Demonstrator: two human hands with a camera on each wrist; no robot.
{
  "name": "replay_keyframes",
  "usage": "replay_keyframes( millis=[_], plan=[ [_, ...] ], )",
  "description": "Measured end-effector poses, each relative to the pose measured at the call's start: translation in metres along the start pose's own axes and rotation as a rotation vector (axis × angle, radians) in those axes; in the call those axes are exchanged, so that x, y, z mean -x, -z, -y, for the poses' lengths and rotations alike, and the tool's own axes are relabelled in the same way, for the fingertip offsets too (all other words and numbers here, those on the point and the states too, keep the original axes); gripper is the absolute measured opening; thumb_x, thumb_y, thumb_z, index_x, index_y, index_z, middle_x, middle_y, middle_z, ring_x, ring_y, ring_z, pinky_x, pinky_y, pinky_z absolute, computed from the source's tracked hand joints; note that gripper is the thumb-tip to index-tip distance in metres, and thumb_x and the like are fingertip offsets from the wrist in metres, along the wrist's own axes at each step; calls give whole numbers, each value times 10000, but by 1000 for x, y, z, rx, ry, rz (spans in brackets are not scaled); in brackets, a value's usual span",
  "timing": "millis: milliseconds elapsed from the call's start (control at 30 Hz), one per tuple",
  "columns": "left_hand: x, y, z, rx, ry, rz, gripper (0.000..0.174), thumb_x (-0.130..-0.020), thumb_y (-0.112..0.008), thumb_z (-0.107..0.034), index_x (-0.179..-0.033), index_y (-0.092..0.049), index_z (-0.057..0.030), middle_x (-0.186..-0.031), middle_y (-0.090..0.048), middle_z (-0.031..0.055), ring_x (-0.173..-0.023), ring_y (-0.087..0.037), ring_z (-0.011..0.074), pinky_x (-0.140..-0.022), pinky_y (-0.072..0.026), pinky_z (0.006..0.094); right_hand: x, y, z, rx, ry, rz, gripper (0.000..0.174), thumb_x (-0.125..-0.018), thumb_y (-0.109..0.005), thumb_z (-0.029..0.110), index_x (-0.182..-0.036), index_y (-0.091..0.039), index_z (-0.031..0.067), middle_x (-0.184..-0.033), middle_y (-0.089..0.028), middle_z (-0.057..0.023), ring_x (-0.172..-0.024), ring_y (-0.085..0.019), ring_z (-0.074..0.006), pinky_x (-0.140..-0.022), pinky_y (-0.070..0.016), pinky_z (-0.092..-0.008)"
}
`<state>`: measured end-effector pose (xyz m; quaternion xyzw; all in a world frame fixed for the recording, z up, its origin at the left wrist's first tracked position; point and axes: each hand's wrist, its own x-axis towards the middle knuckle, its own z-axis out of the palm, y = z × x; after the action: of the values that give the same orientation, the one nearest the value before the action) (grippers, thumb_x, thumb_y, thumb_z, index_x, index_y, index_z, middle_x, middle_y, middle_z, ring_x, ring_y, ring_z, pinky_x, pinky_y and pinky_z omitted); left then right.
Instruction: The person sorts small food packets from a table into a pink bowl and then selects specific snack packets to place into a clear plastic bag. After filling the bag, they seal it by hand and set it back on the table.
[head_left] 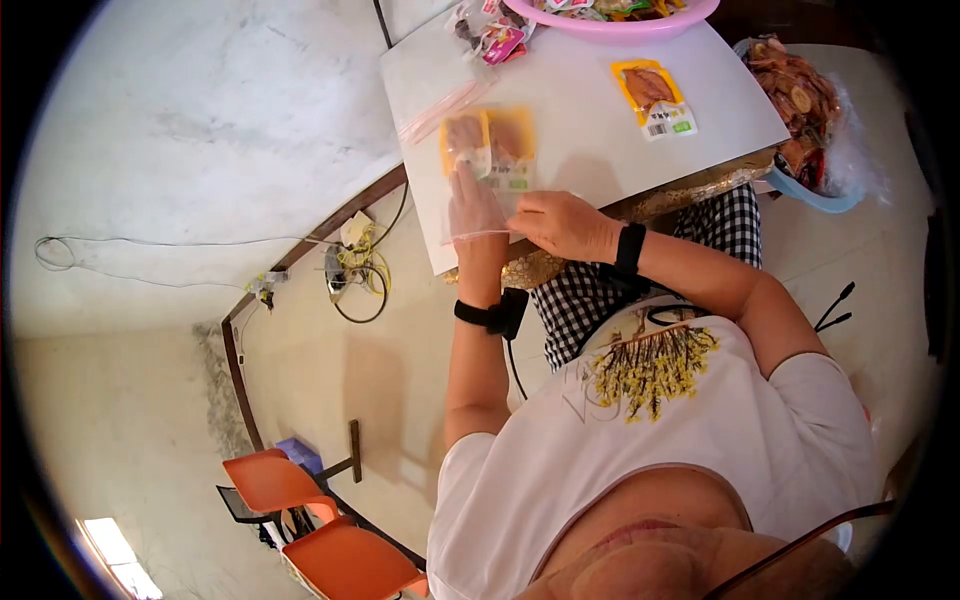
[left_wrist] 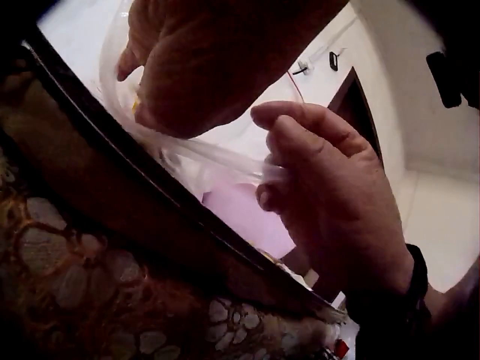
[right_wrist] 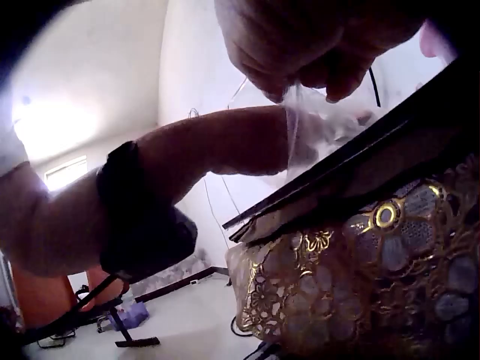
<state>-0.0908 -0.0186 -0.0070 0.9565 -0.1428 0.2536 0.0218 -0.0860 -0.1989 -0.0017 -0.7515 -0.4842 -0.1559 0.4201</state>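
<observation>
My left hand (head_left: 477,205) reaches through the mouth of a clear plastic bag (left_wrist: 217,154) lying on the white table (head_left: 570,120). Its fingers extend over the lower end of a yellow-and-white food packet (head_left: 463,133). A second yellow-and-white packet (head_left: 512,140) lies beside that one, also under the clear plastic. At the bag's mouth, my right hand (head_left: 567,224) pinches the rim between thumb and fingers, which the left wrist view shows closely. In the right wrist view the plastic hangs from the right fingertips, around the left wrist. The left thumb is hidden.
Another food packet (head_left: 655,98) lies to the right on the table. Clear bags with red stripes (head_left: 445,108) are at the left edge. A pink basin (head_left: 610,25) of packets stands at the back, beside crumpled wrappers (head_left: 495,32). A blue tub (head_left: 820,198) with a food-filled bag stands right.
</observation>
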Motion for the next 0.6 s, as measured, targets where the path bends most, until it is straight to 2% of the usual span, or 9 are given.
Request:
replay_keyframes(
  millis=[100, 200, 300, 500, 567, 600],
  plan=[
    [-12, -8, 7, 30, 128, 79, 74, -781, -549, -64, -777, -590, -2, -1270, -467, 220, -1073, -505, 365, -721, -455, 398, 1, -2, 0, -35, 1, -50, 90, -782, -610, 49, -857, -561, 42, -788, -477, -98, -725, -548, -292, -613, -471, -387],
    [-6, -14, 9, -156, 59, 52, 197, -779, -598, -124, -897, -612, 33, -1299, -429, 230, -1115, -485, 380, -832, -468, 440, 4, -5, -7, -2, -19, -6, 72, -794, -606, 49, -851, -564, 37, -784, -475, -109, -711, -541, -305, -605, -460, -394],
    [-9, 3, 3, -61, 170, 223, 198, -792, -583, -130, -923, -627, 12, -1294, -464, 213, -1175, -456, 406, -902, -448, 458, 3, -6, -6, -59, -37, -6, 51, -808, -597, 51, -849, -571, 37, -785, -476, -120, -701, -535, -316, -598, -451, -400],
    [27, 10, 18, 123, -103, 151, 209, -786, -537, -11, -972, -626, 15, -1154, -559, 230, -1176, -421, 497, -1011, -374, 499, 8, -17, -20, -106, -33, -20, 54, -806, -580, 48, -859, -583, 43, -812, -498, -126, -714, -543, -328, -622, -454, -415],
    [31, 42, -5, -8, -139, 247, 196, -786, -531, 16, -960, -620, 22, -1194, -542, 224, -1180, -428, 478, -1003, -382, 495, 10, -19, -20, -133, -39, -65, 66, -797, -584, 51, -863, -586, 52, -818, -504, -122, -734, -554, -330, -639, -458, -415],
    [39, 57, -12, 40, -111, 336, 189, -809, -539, -14, -982, -613, 9, -1218, -533, 254, -1150, -478, 458, -957, -422, 476, 11, -19, -20, -117, -57, -36, 81, -795, -598, 72, -875, -589, 64, -826, -510, -115, -754, -563, -326, -650, -460, -411]
  ],
)
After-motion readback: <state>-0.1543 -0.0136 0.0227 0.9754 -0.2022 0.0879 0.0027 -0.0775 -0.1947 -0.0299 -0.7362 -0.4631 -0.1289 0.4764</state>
